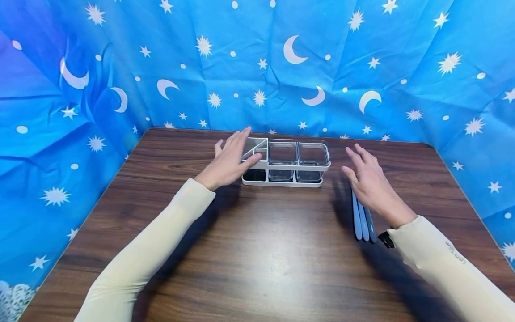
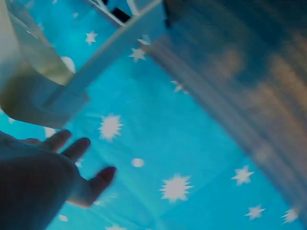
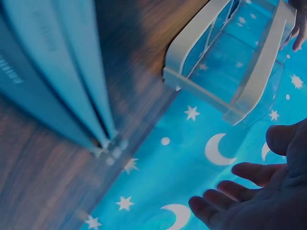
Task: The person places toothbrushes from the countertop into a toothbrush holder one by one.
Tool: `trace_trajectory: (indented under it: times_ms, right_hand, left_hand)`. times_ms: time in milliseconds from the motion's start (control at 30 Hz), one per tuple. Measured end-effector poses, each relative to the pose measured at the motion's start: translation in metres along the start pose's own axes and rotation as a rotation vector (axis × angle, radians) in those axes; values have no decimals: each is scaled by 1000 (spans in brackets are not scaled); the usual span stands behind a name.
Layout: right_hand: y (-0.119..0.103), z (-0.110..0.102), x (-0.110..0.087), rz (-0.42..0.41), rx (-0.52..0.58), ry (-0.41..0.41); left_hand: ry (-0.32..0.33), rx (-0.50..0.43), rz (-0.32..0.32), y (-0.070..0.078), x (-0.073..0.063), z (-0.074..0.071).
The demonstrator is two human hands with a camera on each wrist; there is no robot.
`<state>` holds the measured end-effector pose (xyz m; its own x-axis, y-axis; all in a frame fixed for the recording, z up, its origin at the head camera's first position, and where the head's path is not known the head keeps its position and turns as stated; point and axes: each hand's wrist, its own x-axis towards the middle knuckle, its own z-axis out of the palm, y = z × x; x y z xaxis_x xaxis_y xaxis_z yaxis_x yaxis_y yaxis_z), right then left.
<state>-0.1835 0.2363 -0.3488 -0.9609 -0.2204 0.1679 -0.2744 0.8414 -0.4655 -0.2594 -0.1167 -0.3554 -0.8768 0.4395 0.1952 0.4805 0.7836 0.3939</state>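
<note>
A white two-tier rack (image 1: 286, 166) with clear square cups (image 1: 313, 154) stands toward the back of the wooden table. Its upper left section has slanted dividers. My left hand (image 1: 231, 158), fingers extended, is at the rack's left end and covers part of it; the left wrist view shows the fingers (image 2: 76, 148) near the rack's end, holding nothing. Right of the rack, my right hand (image 1: 368, 185) is held above the table with loosely extended fingers, empty. Beneath it lie three slim blue handles (image 1: 364, 219), two light and one dark, their far ends hidden in the head view.
A blue cloth (image 1: 249, 67) with white stars and moons hangs behind and at both sides of the table (image 1: 277, 250). In the right wrist view, the blue handles (image 3: 62, 67) bear blurred lettering and narrow toward small pale tips.
</note>
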Motion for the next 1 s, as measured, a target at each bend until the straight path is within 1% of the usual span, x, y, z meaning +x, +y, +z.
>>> trace_trajectory:
  times_ms: [167,233,333,400,500,600,733,833,1000]
  right_hand:
    - [14,-2,-7,86,9,5]
    - [21,-2,-9,114,-2,10]
    - [31,-1,-14,149,-18,-3]
    - [37,0,-17,169,-18,-29]
    - [44,1,-21,200,-25,-91]
    - [51,4,-23,226,-41,-170]
    - [59,8,-25,292,-61,-264]
    - [64,12,-26,331,-76,-285]
    - [69,16,-27,338,-91,-281]
  left_hand:
    - [-5,-137,8,-18,5,1]
    - [-13,-168,18,-23,6,1]
    - [-36,-204,33,-30,7,2]
    - [-46,-218,37,-33,7,4]
    - [-46,-234,37,-38,8,8]
    - [-42,-245,13,-42,7,11]
    - [-49,-259,-15,-44,7,13]
    - [-54,-259,-21,-46,7,14]
    - [-61,-255,-39,-44,9,13]
